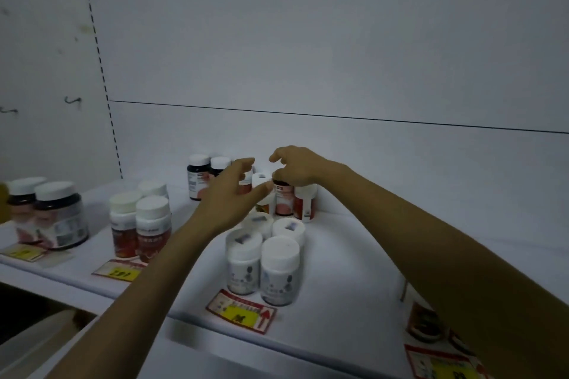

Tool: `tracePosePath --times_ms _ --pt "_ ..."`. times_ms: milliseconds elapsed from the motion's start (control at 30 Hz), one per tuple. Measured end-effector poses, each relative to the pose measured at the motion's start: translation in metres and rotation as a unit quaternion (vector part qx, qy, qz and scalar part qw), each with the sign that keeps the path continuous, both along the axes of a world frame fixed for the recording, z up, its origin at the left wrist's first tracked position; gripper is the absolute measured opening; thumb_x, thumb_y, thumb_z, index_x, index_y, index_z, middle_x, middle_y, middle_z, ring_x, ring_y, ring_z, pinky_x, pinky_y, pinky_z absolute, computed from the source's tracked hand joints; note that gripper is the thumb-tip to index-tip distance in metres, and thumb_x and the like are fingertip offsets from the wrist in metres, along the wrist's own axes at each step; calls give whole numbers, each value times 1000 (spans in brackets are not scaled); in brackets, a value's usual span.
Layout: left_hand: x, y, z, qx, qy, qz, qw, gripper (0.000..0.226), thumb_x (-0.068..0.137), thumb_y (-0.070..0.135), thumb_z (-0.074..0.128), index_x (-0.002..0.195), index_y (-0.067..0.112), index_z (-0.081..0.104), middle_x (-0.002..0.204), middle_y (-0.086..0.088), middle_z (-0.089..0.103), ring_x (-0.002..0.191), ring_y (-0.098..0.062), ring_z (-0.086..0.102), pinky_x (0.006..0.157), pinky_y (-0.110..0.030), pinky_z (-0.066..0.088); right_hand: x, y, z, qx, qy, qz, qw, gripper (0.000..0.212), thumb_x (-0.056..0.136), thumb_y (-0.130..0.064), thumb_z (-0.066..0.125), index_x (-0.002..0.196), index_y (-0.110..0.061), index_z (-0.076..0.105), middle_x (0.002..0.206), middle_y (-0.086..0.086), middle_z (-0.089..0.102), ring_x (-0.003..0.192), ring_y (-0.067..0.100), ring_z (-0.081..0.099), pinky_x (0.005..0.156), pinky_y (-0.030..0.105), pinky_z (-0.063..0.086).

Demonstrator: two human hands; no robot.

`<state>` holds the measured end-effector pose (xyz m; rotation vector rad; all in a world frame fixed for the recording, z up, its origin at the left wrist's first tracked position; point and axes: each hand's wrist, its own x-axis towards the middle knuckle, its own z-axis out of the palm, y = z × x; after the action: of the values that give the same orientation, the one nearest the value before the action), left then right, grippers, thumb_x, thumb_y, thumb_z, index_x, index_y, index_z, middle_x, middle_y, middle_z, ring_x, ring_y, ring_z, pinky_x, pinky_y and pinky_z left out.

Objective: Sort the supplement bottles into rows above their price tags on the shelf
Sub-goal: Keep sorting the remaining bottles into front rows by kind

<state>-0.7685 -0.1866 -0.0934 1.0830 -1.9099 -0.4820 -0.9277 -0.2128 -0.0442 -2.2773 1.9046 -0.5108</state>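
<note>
two hands up at the back edge of the white shelf [354, 255]: right hand [300, 169] pinches the cap of an upright dark, red-labelled plastic bottle [283, 200] directly beneath it; left hand [229, 194] spread, fingers loose, just beside.

White back panel [308, 40]; slotted upright [101, 71] at left; hook [73, 100] beyond it.
</note>
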Motion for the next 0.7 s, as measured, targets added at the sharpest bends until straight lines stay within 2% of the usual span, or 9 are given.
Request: tracePosePath --times_ms 67,167,267,400,567,700 --pt "9 -14 -9 31 34 -20 999 51 89 32 56 135 17 41 133 2 52 105 -5 49 76 -12 38 11 -18 -7 16 39 -15 999 48 93 -20 52 139 -15 41 145 7 43 127 25 45 101 33 37" --pt "20 -35 -25 57 74 -36 995 42 92 30 52 132 19 45 121 8 53 103 -5 49 84 -23 38 20 -43 -18 20 88 -50 995 43 92 -20 53 134 -18 46 139 6 49 121 25 49 101 39 42" --pt "27 -51 -39 76 108 -52 990 32 95 25 48 127 20 49 110 12 50 101 -4 48 84 -22 36 27 -59 -29 33 144 -83 985 42 90 -23 54 132 -18 47 133 7 53 115 26 52 94 39 45" --pt "31 -71 -59 105 144 -61 982 29 95 19 48 124 16 51 112 8 53 101 -4 48 83 -19 36 38 -74 -42 65 205 -111 970 45 89 -30 56 131 -16 49 130 8 56 113 27 55 90 38 47" --pt "29 -86 -85 117 141 -68 981 33 94 19 49 126 11 50 127 -5 57 111 -14 53 87 -21 38 43 -83 -47 45 191 -127 972 42 86 -41 61 121 -19 55 124 6 57 108 25 55 86 36 46" --pt "27 -85 -92 75 154 -58 984 30 93 19 49 123 14 52 123 -4 59 112 -16 54 93 -28 44 49 -87 -50 15 172 -138 975 34 86 -39 62 107 -13 58 115 8 61 100 25 56 76 32 42"
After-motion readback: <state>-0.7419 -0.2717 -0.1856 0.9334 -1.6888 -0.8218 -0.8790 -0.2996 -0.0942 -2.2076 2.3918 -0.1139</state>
